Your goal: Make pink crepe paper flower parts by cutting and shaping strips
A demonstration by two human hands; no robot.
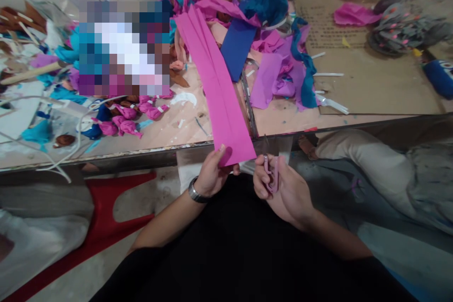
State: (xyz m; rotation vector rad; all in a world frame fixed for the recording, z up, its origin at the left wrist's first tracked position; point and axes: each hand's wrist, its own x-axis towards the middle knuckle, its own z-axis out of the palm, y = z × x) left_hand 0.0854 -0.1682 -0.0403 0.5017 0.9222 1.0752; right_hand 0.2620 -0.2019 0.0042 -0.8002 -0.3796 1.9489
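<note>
A long pink strip [226, 99], of crepe paper or cloth, runs from the pile at the back of the table down over the front edge. Its near end is pinched in my left hand [214, 172], thumb on top and fingers beneath. Close by on the right, my right hand [283, 188] is closed around small scissors [272, 177] with pale pink handles. Their dark blades point up and away from me, just beside the strip's right corner; whether they touch it I cannot tell.
Crumpled coloured pieces [269, 2] and a dark blue strip [239, 47] lie behind. Several pink twisted bundles [123, 122] sit left, near a white cable [79, 122]. Cardboard [375, 85] lies right. A red chair [106, 203] stands below left; another person's leg [368, 155] is at right.
</note>
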